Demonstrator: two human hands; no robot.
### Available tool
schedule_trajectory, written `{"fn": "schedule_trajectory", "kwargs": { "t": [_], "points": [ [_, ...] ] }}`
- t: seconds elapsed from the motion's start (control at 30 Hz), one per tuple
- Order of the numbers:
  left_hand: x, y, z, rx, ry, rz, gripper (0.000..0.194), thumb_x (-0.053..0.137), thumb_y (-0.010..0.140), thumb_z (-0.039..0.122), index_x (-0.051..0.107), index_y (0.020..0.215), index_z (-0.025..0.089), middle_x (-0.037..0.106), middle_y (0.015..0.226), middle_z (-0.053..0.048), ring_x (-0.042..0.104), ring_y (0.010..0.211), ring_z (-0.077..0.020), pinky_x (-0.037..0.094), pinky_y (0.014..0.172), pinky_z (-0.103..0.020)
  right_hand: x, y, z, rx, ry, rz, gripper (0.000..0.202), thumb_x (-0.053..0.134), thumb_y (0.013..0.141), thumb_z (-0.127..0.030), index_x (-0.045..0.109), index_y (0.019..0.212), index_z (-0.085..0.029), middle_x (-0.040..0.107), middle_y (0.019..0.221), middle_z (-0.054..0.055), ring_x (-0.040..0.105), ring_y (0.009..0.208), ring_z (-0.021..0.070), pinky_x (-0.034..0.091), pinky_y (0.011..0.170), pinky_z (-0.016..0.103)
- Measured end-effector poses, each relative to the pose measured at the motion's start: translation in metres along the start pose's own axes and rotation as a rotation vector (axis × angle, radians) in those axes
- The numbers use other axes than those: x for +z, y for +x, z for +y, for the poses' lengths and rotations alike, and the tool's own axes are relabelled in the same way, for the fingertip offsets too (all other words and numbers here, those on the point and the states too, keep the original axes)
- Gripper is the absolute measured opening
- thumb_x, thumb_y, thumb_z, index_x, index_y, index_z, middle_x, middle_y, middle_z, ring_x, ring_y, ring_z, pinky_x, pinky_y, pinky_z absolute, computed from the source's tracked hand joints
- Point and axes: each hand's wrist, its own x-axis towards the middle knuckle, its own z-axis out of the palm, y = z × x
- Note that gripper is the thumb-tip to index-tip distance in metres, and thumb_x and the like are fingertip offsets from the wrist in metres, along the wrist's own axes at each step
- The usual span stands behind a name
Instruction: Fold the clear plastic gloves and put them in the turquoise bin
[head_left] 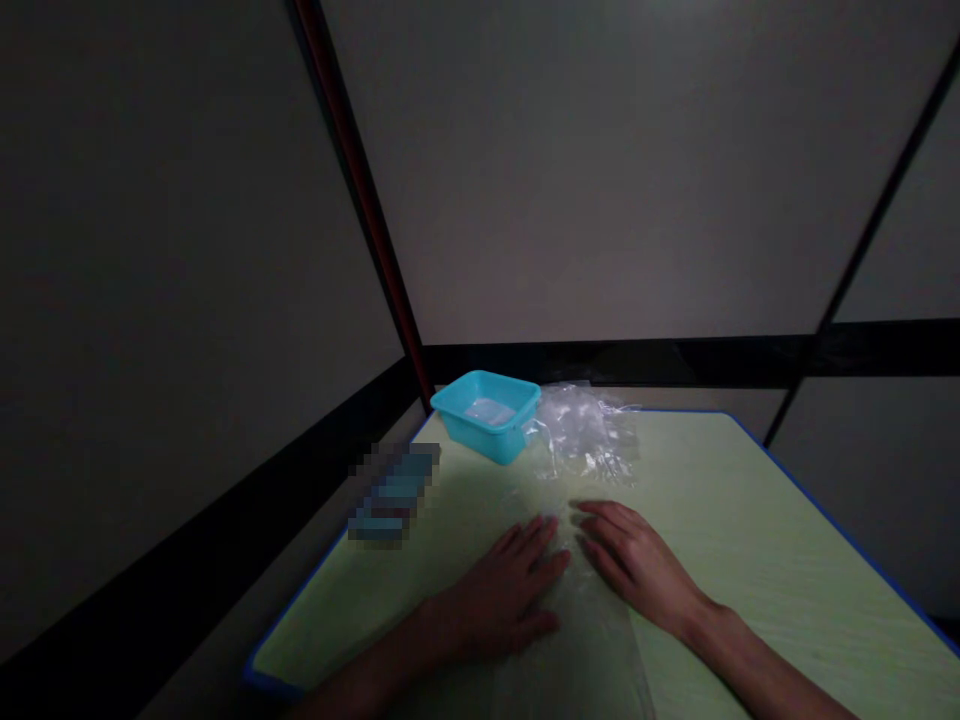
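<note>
A clear plastic bag [592,640] lies flat on the green table, running toward the near edge between my forearms. My left hand [514,590] rests palm down on its left side, fingers spread. From the right, my right hand [630,555] reaches over the upper part of the bag, its fingers stretched out and slightly bent, holding nothing. The fingertips of the two hands are close but apart. Beyond them lies a crumpled pile of clear plastic bags [581,430]. Left of that pile, touching it, stands a turquoise basket [484,430] with some clear plastic inside.
The table [750,530] is light green with a blue edge. At its left side lies a blurred, pixelated flat object [396,495]. Pale walls with black bands rise behind and to the left, with a dark red strip at the corner.
</note>
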Motion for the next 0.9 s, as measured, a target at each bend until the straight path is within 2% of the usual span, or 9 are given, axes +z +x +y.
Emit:
{"fn": "schedule_trajectory", "kwargs": {
  "t": [0.27,0.43,0.57,0.9],
  "points": [
    [-0.009,0.001,-0.004,-0.043,0.021,0.075,0.06,0.034,0.087,0.046,0.018,0.136,0.015,0.008,0.143,-0.01,0.007,0.131,-0.0215,0.012,0.106,-0.037,0.005,-0.003,0.003,-0.014,-0.023,-0.027,0.023,0.04,0.085,-0.02,0.054,0.104,-0.018,0.055,0.113,0.008,0.049,0.105,0.0202,0.039,0.092,0.038],
    [-0.014,0.01,-0.009,-0.022,0.045,0.056,0.058,0.035,0.087,0.041,0.021,0.134,0.009,0.013,0.142,-0.012,0.01,0.13,-0.0193,0.015,0.106,-0.034,0.009,-0.004,0.004,-0.016,-0.02,-0.008,0.025,0.039,0.086,-0.021,0.055,0.104,-0.016,0.057,0.111,0.01,0.051,0.104,0.0203,0.04,0.092,0.038],
    [-0.014,0.019,-0.016,0.002,0.039,0.051,0.057,0.035,0.088,0.039,0.02,0.134,0.008,0.015,0.142,-0.013,0.012,0.13,-0.0188,0.016,0.106,-0.032,0.008,-0.003,0.004,-0.01,0.008,-0.008,0.025,0.039,0.086,-0.022,0.056,0.103,-0.018,0.058,0.108,0.009,0.053,0.101,0.0206,0.042,0.089,0.037],
    [-0.01,0.035,-0.033,0.065,0.036,0.008,0.07,0.035,0.083,0.053,0.014,0.136,0.013,0.011,0.143,-0.01,0.006,0.131,-0.0216,0.01,0.106,-0.037,0.005,-0.002,0.002,-0.022,0.012,-0.022,0.026,0.039,0.085,-0.021,0.056,0.104,-0.017,0.059,0.105,0.01,0.054,0.099,0.0213,0.043,0.088,0.038]
  ]
}}
